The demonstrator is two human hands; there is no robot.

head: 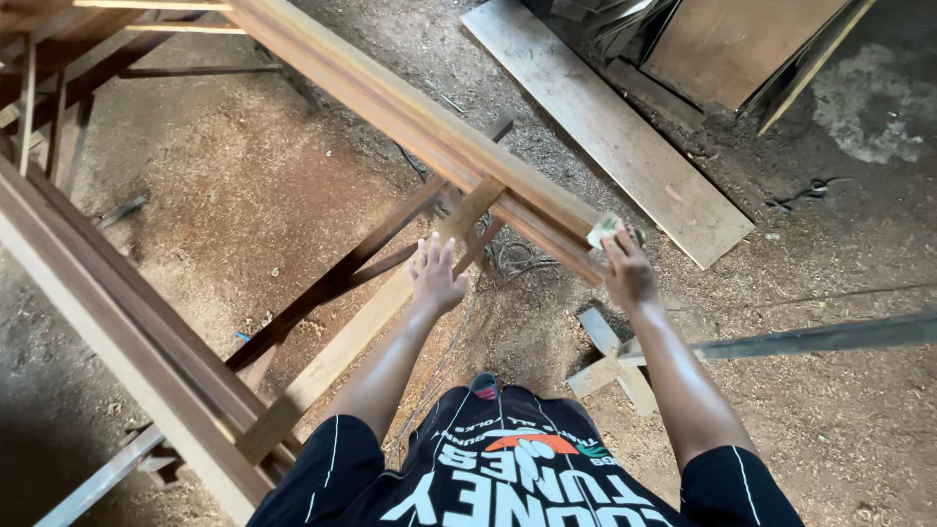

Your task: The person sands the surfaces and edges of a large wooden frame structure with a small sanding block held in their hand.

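Small pale-green sanding pad (604, 230) pressed against the near end of the long wooden rail (429, 127); right hand (628, 270) closed around this pad, fingers curled on it, pad partly hidden, so kind of abrasive not possible to tell. Rail running with long axis from upper left, far from the person, down to lower right, ending just at the pad; near end pointing toward the right hand. Left hand (435, 274) just left of the pad, open, fingers spread, holding nothing, lying flat at the junction of the rail and the lighter cross board (371, 322); looks like steadying only.

Progress, as a judgement: rubbing going on at the rail end; surface of the rail already looking smooth and even, but impossible to say how much of the length is treated; other members of the frame probably still to do.

Further from the pad: second long beam (117, 322) far left, parallel to the rail; wide plank (605, 127) lying on the sawdust floor (244, 195) above right; leaning boards (732, 49) beyond it; small wood offcuts (610, 361) on the floor below the pad.
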